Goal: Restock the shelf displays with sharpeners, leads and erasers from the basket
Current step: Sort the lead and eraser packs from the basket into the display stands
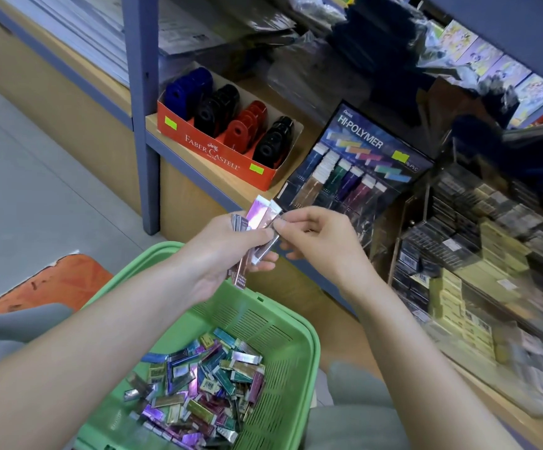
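Left hand (228,251) grips fan of slim foil-wrapped erasers (257,216) above far rim of green basket (309,345). Right hand (319,241) pinches one piece at fan's right edge. Heap (205,384) of same lies in basket bottom.

Likely light, stiff little bars with glossy, slippery wrappers; best pinched across long edges, near middle.

On far shelf (310,141): red sharpener box (218,154) reads "FABER-CASTELL". Black display (361,157) to its right reads "HI-POLYMER". Sticker (171,124) unreadable.
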`<action>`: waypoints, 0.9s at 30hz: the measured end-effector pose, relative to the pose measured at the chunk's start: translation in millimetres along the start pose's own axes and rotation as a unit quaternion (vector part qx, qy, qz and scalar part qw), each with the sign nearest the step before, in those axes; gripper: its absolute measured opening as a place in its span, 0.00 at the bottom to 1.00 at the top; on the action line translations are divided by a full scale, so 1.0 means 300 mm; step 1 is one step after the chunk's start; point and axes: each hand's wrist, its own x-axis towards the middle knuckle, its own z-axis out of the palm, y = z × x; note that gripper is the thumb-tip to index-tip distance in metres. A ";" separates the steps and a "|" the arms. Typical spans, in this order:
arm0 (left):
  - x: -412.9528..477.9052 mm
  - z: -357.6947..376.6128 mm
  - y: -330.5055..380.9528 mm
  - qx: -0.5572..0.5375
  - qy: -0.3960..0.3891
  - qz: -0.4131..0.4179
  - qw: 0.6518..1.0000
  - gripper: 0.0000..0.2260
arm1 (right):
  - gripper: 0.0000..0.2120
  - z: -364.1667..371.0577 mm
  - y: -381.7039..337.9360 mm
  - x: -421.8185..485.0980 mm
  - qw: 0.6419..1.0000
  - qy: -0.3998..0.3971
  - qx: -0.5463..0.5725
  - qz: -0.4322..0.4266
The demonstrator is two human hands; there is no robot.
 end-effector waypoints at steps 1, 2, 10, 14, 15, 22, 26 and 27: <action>-0.001 0.006 -0.005 0.003 -0.001 -0.006 1.000 0.04 | 0.06 -0.008 0.004 -0.001 1.000 -0.002 0.025 0.011; -0.002 0.009 -0.008 0.004 -0.001 -0.011 1.000 0.05 | 0.06 -0.017 0.008 -0.001 0.998 -0.005 0.056 0.022; -0.007 0.003 0.007 0.012 0.008 -0.006 1.000 0.06 | 0.11 -0.018 0.013 -0.008 0.973 0.027 0.216 0.084; 0.002 0.012 -0.006 0.028 0.052 -0.002 0.998 0.06 | 0.06 0.046 0.034 -0.032 0.961 -0.014 0.245 0.129; 0.004 0.014 -0.011 0.026 0.059 -0.004 0.998 0.07 | 0.05 0.061 0.033 -0.042 0.963 -0.017 0.232 0.133; 0.020 0.012 -0.012 -0.062 0.054 -0.011 0.997 0.15 | 0.11 -0.070 -0.020 -0.026 0.961 0.211 0.178 -0.006; 0.018 0.022 -0.015 -0.057 0.049 -0.023 0.997 0.07 | 0.11 -0.230 0.068 0.046 0.960 0.274 -0.058 -0.030; 0.017 0.024 -0.015 -0.060 0.048 -0.022 0.997 0.06 | 0.11 -0.259 0.093 0.066 0.953 0.289 -0.087 -0.016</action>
